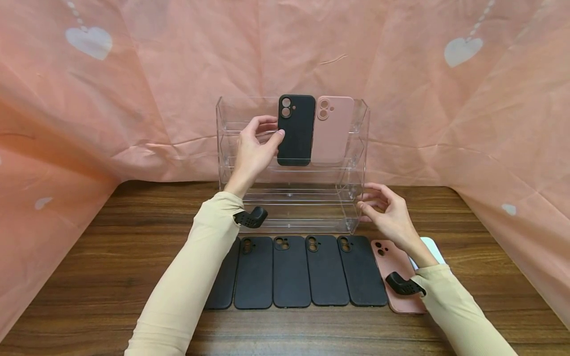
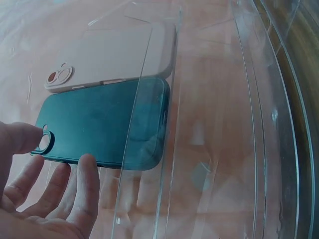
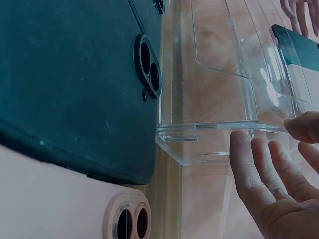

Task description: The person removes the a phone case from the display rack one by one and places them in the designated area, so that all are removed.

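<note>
A black phone case [image 1: 297, 138] stands upright on the top tier of a clear acrylic display rack [image 1: 289, 225]. My left hand [image 1: 256, 148] pinches its left edge near the camera cutout, thumb in front and fingertips at the side. Right beside it stands a pink phone case [image 1: 333, 131]. Down at the rack's lower right side, my right hand [image 1: 389, 215] has its fingers loosely bent, with thumb and fingertips by the outer side panel. Nothing is held in it. In the right wrist view, the fingers [image 3: 284, 177] lie close along the panel's edge.
In front of the rack, several black phone cases [image 1: 291, 272] lie in a row on the wooden table [image 1: 98, 277]. A pink case [image 1: 398, 301] and a partly hidden white case [image 1: 433, 249] lie at the right end. Pink fabric [image 1: 178, 89] hangs behind and at both sides.
</note>
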Tool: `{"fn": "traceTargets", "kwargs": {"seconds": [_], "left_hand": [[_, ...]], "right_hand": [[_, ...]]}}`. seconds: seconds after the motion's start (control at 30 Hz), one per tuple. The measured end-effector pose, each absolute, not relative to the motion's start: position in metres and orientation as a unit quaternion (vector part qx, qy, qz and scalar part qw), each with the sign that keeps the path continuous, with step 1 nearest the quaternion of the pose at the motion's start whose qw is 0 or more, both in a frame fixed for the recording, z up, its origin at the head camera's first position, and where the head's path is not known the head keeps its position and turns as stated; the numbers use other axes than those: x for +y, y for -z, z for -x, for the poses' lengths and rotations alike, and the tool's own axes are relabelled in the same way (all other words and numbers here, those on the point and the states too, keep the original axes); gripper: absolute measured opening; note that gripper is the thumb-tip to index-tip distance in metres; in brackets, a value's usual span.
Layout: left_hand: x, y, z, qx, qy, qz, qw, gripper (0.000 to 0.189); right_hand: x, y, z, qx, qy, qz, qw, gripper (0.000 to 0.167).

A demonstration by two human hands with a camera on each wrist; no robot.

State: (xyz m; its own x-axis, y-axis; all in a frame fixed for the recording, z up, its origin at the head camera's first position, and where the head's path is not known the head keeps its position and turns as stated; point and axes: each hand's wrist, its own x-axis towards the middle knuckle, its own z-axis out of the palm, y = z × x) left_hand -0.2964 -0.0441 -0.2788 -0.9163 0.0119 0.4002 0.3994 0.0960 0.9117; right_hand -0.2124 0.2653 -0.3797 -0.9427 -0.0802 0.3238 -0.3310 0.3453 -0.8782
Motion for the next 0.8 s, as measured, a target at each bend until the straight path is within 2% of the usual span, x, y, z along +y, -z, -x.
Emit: {"fn": "traceTargets", "kwargs": {"seconds": [0.3,0.8], "left_hand": [[-0.0407,0.2804,0.2969,-0.762,0.611,0.117,0.179,0.029],[-0.0375,0.2836,0.2968,-0.779,0.591,0.098,0.184,0.033]], "right_hand": [[0.2651,0.3801,0.2117,-0.812,-0.559,-0.126,0.109,0.046],[0.264,0.3803,0.2105,-0.811,-0.561,-0.123,0.109,0.046]]}}
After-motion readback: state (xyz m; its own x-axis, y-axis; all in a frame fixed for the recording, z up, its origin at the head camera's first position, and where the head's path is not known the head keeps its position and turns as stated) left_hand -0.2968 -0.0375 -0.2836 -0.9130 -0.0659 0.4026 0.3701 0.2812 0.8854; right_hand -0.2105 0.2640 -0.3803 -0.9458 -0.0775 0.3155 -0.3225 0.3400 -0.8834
